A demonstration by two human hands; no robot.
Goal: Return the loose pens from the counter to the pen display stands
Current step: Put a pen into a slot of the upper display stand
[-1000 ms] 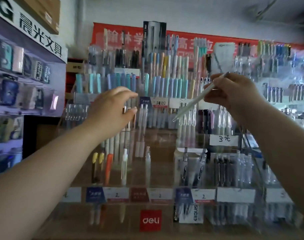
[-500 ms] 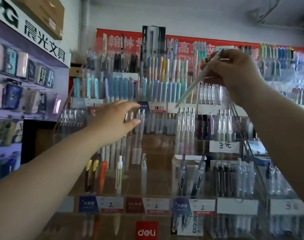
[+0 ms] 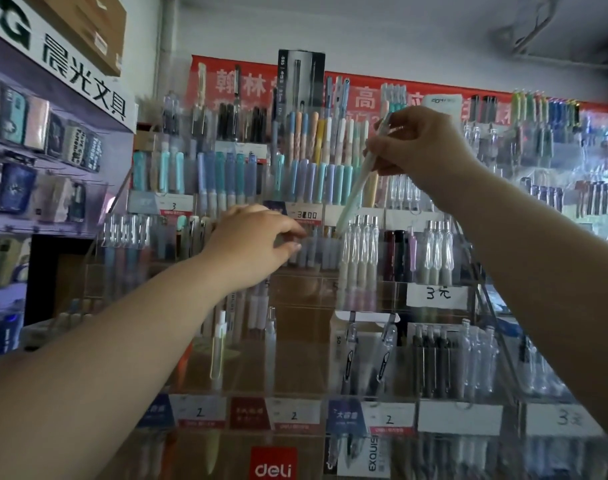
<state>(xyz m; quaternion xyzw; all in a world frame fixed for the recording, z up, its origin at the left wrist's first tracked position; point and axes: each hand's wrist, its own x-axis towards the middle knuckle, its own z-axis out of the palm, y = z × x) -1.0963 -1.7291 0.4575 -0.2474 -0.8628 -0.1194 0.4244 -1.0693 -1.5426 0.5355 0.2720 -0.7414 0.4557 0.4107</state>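
A tiered clear acrylic pen display stand [image 3: 295, 344] fills the middle of the view, its rows packed with pastel and clear pens. My right hand [image 3: 420, 143] is raised at the upper rows and pinches a pale white-green pen [image 3: 356, 190]. The pen slants down to the left, its tip near the price-label strip above a row of clear-capped pens [image 3: 359, 244]. My left hand [image 3: 254, 244] rests against the middle row, fingers curled near the pens there; whether it grips anything is hidden.
A shelf of boxed stationery [image 3: 36, 140] stands at the left under a white sign. More pen racks [image 3: 552, 161] hang at the right. A red Deli label [image 3: 273, 462] marks the stand's bottom tier. Price tags run along each tier.
My right hand rose from the middle row toward the upper rows with the pen, then tipped it steeper, point down. My left hand stayed at the middle row. The view tilted upward.
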